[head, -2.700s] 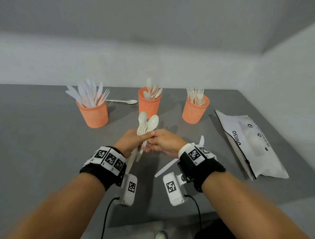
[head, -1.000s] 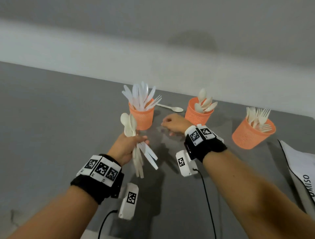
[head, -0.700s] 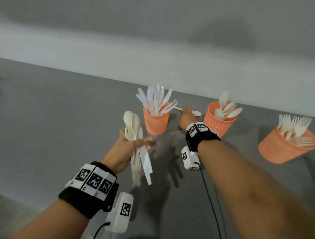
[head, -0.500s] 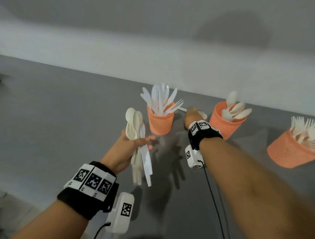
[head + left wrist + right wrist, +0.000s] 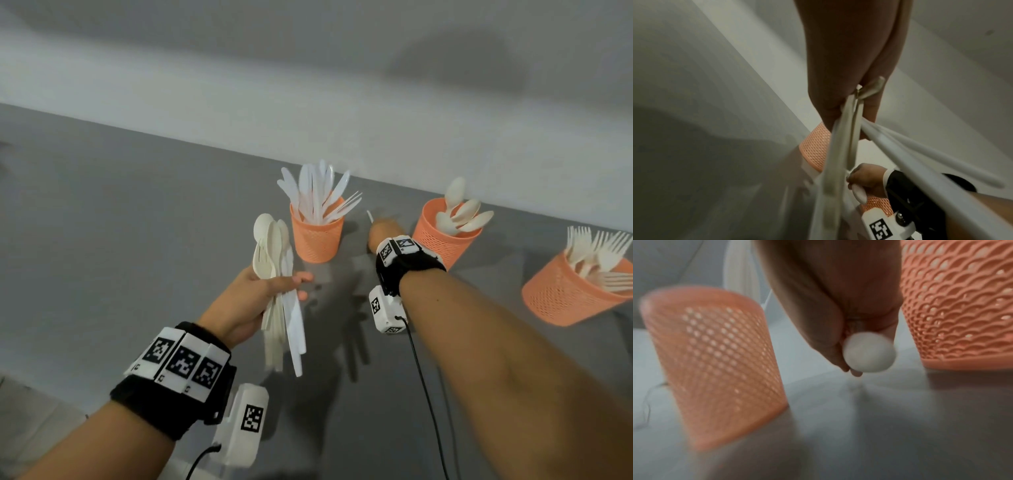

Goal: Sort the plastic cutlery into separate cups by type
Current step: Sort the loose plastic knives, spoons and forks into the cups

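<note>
My left hand [image 5: 294, 284] grips a mixed bundle of white cutlery [image 5: 279, 260], spoon bowls up, held above the table in front of the knife cup [image 5: 317, 240]. A tined piece leans among the knives in that cup. My right hand [image 5: 378, 228] reaches between the knife cup and the spoon cup [image 5: 442, 240]. There it pinches the loose spoon [image 5: 869, 352], whose bowl shows below the fingertips [image 5: 838, 360], just above the table. The spoon's handle tip [image 5: 370, 216] pokes out beyond the hand. The fork cup [image 5: 568, 298] stands at the far right.
All three orange mesh cups stand in a row near the grey table's [image 5: 120, 240] far edge, close to the wall. In the right wrist view the knife cup [image 5: 715, 361] and spoon cup [image 5: 962, 305] flank my hand closely. Cables trail from both wrist cameras.
My right hand left the bundle, reached forward between the two cups and closed on the loose spoon lying behind them. My left hand kept the bundle and rose slightly.
</note>
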Tool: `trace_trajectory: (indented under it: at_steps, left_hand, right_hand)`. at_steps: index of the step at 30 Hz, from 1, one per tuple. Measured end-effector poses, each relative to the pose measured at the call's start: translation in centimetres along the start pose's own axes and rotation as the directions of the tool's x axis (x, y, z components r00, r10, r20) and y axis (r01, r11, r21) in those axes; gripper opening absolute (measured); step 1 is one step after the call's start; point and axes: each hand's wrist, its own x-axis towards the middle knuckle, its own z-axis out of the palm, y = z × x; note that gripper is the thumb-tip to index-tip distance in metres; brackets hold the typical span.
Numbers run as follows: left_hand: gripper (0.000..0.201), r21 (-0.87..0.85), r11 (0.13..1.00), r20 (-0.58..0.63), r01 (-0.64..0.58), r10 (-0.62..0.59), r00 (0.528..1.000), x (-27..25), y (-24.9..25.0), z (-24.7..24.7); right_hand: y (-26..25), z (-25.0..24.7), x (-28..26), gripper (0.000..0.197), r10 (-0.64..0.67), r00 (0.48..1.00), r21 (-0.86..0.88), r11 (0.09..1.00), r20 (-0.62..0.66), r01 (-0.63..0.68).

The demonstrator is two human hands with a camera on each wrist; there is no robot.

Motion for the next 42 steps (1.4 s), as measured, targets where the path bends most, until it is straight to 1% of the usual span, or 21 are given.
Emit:
trace_trajectory:
  at_steps: [2, 3, 5, 6, 7, 9, 10, 12, 15, 17, 18, 19, 20, 23, 25, 28, 30, 33, 37, 40, 42]
  left_hand:
    - [0.013, -0.028, 0.999, 0.013, 0.019, -0.019, 1.0, -0.4, 0.0, 0.6]
    - [0.01, -0.051, 0.998, 0.019, 0.029, -0.028, 0.999, -0.7, 0.0, 1.1]
    - [0.007, -0.109, 0.993, 0.027, 0.055, -0.053, 0.998, -0.9, -0.1, 1.8]
    - [0.007, -0.135, 0.988, 0.027, 0.068, -0.065, 0.998, -1.2, -0.2, 2.3]
    - [0.006, -0.163, 0.983, 0.026, 0.085, -0.081, 0.996, -1.2, -0.2, 2.7]
    - [0.007, -0.227, 0.965, 0.04, 0.132, -0.126, 0.991, -1.3, -0.4, 3.6]
    - [0.008, -0.258, 0.953, 0.057, 0.159, -0.15, 0.987, -1.2, -0.4, 4.0]
    - [0.011, -0.299, 0.929, 0.105, 0.215, -0.192, 0.976, -1.3, -0.7, 5.2]
    - [0.014, -0.32, 0.908, 0.189, 0.271, -0.22, 0.957, -1.8, -1.0, 7.5]
    - [0.014, -0.372, 0.871, 0.298, 0.321, -0.216, 0.93, -2.0, -1.1, 9.0]
    - [0.011, -0.443, 0.816, 0.346, 0.371, -0.226, 0.911, -2.1, -1.1, 9.6]
    - [0.014, -0.504, 0.756, 0.373, 0.419, -0.247, 0.894, -2.1, -1.0, 10.3]
    - [0.021, -0.523, 0.736, 0.388, 0.43, -0.244, 0.889, -2.1, -1.1, 10.9]
    - [0.036, -0.423, 0.836, 0.364, 0.349, -0.196, 0.91, -2.4, -1.3, 12.2]
    - [0.04, -0.418, 0.843, 0.357, 0.337, -0.189, 0.915, -2.6, -1.4, 12.9]
    - [0.065, -0.436, 0.841, 0.361, 0.322, -0.164, 0.918, -2.1, -1.6, 13.3]
    - [0.064, -0.396, 0.868, 0.368, 0.301, -0.151, 0.918, -1.8, -1.7, 13.5]
    - [0.04, -0.361, 0.889, 0.341, 0.283, -0.157, 0.927, -1.3, -1.6, 13.5]
    - [0.022, -0.366, 0.901, 0.297, 0.235, -0.126, 0.946, -0.8, -1.2, 13.3]
    - [0.019, -0.357, 0.913, 0.313, 0.2, -0.085, 0.946, -0.8, -1.0, 13.2]
    - [0.019, -0.345, 0.92, 0.303, 0.187, -0.079, 0.95, -0.7, -1.0, 13.1]
  right_hand:
    - [0.0, -1.4, -1.3, 0.036, 0.055, 0.995, 0.133, 0.99, -0.086, -0.043]
    - [0.2, -2.3, -2.3, 0.031, 0.086, 0.982, 0.231, 0.972, -0.17, -0.045]
    - [0.2, -4.2, -4.6, 0.025, 0.111, 0.925, 0.401, 0.915, -0.363, 0.047]
    - [0.3, -5.1, -6.3, 0.023, 0.099, 0.872, 0.439, 0.887, -0.48, 0.141]
    - [0.4, -5.8, -7.9, 0.02, 0.072, 0.795, 0.442, 0.859, -0.602, 0.257]
    - [0.6, -6.5, -11.3, 0.014, 0.013, 0.663, 0.451, 0.744, -0.748, 0.494]
    - [0.5, -6.7, -13.4, 0.012, -0.024, 0.627, 0.463, 0.653, -0.779, 0.6]
    - [1.1, -6.7, -17.1, 0.01, -0.159, 0.592, 0.444, 0.516, -0.79, 0.732]
    - [2.7, -5.4, -20.4, 0.017, -0.512, 0.538, 0.297, 0.479, -0.67, 0.826]
    - [3.7, -3.7, -20.8, 0.017, -0.658, 0.502, 0.191, 0.487, -0.561, 0.852]
    - [4.0, -3.0, -21.0, 0.018, -0.675, 0.518, 0.188, 0.502, -0.524, 0.844]
    - [4.4, -2.4, -21.2, 0.023, -0.663, 0.558, 0.216, 0.528, -0.499, 0.821]
    - [4.7, -2.0, -21.5, 0.029, -0.637, 0.596, 0.252, 0.551, -0.489, 0.796]
    - [5.4, -1.6, -22.3, 0.026, -0.535, 0.651, 0.36, 0.553, -0.539, 0.752]
    - [5.8, -2.0, -22.6, 0.024, -0.444, 0.699, 0.476, 0.518, -0.56, 0.71]
    - [6.4, -2.4, -22.4, 0.023, -0.324, 0.782, 0.585, 0.527, -0.533, 0.617]
    - [6.7, -2.6, -22.0, 0.024, -0.388, 0.769, 0.49, 0.604, -0.509, 0.629]
    - [6.5, -2.8, -21.5, 0.036, -0.544, 0.716, 0.274, 0.677, -0.437, 0.683]
    - [7.2, -3.5, -20.6, 0.044, -0.578, 0.713, 0.346, 0.626, -0.396, 0.699]
    - [7.1, -4.0, -20.5, 0.044, -0.56, 0.74, 0.375, 0.638, -0.373, 0.672]
    - [7.0, -3.8, -20.3, 0.041, -0.572, 0.737, 0.384, 0.629, -0.361, 0.676]
